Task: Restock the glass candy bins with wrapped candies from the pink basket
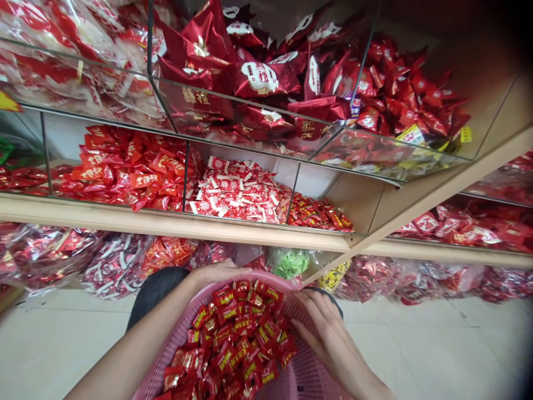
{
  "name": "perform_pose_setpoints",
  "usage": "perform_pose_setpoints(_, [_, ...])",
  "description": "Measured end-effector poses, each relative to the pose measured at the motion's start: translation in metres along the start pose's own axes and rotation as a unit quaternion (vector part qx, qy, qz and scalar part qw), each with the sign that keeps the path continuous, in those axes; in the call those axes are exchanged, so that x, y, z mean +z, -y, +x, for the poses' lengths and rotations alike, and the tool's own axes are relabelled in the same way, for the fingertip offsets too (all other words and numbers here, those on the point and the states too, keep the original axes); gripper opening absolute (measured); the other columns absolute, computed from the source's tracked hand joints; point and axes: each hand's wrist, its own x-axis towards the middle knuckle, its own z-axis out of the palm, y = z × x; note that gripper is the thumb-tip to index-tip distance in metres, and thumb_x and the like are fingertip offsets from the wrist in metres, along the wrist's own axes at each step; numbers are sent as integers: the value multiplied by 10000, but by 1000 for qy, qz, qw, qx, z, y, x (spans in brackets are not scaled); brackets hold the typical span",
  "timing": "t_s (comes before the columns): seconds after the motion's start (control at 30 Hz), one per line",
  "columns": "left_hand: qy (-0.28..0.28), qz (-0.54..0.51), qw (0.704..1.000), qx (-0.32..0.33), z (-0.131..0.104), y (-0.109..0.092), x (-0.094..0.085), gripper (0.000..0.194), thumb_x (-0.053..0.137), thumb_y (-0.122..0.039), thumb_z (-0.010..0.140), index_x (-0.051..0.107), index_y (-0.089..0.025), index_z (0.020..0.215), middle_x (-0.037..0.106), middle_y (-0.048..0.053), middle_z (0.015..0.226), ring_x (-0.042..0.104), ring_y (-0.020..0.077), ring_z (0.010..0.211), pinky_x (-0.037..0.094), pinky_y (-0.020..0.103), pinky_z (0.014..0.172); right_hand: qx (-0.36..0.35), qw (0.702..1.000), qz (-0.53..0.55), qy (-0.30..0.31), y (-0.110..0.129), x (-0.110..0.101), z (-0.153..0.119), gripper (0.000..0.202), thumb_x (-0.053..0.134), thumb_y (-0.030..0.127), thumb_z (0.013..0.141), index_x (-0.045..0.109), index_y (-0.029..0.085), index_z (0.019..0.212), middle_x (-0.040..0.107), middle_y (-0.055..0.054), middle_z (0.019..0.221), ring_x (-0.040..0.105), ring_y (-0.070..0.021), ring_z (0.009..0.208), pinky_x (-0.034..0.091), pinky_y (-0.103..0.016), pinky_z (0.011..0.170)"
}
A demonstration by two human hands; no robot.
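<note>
A pink plastic basket [266, 278] with meshed sides is tilted in front of me, over my knees. Inside it lies a heap of red wrapped candies [241, 339] with yellow and gold print. My left hand [220, 272] is closed on the far left of the basket's rim, its fingertips partly hidden. On the right side, my right hand [322, 319] grips the rim, with its thumb inside beside the candies and the other fingers over the edge.
Ahead stands a wooden shelf [250, 236] with glass-divided compartments. They hold red packets [133, 166], red-and-white sweets [237, 189] and small red candies [318, 214]. Larger dark red bags [266, 75] fill the upper tier. Clear bags of sweets [116, 264] sit below, on the tiled floor [416, 344].
</note>
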Motion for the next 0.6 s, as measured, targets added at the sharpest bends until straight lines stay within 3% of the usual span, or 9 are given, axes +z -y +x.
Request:
perform_pose_setpoints(0.13, [21, -30, 998, 43, -3, -3, -2, 505, 449, -591, 747, 603, -126, 628, 451, -23, 517, 368, 104, 509, 281, 250, 503, 112, 987, 87, -72, -15, 10, -8, 386, 473, 312, 826, 455, 238, 1205, 525, -77, 1174, 501, -220, 1082, 427, -367, 908])
perform_pose_setpoints(0.2, [22, -59, 997, 50, -5, -3, -4, 437, 504, -550, 733, 622, -132, 686, 500, -22, 561, 413, 107, 542, 307, 230, 523, 162, 970, 172, -53, -20, 16, -8, 342, 456, 355, 833, 500, 222, 1145, 598, -67, 1067, 568, -204, 982, 470, -322, 838])
perform_pose_setpoints(0.3, [11, -88, 995, 35, -7, -3, -8, 395, 563, -534, 695, 636, -146, 682, 518, -30, 569, 427, 103, 542, 315, 211, 519, 174, 949, 262, -12, -25, 21, -4, 305, 417, 408, 851, 558, 222, 1049, 654, -54, 929, 619, -193, 839, 500, -296, 744])
perform_pose_setpoints(0.43, [14, -128, 992, -5, -10, -7, -15, 419, 586, -566, 662, 655, -154, 692, 539, -27, 565, 437, 104, 525, 330, 208, 516, 148, 958, 244, -24, -30, 25, 4, 291, 414, 422, 848, 570, 242, 1014, 666, -54, 929, 627, -202, 839, 497, -301, 745])
perform_pose_setpoints(0.6, [14, -97, 995, -5, -7, -12, -28, 443, 611, -583, 630, 659, -144, 666, 496, -33, 527, 373, 85, 482, 272, 202, 465, 129, 983, 122, -45, -41, 47, 5, 301, 407, 412, 847, 562, 268, 1062, 679, -60, 951, 643, -217, 858, 509, -295, 727])
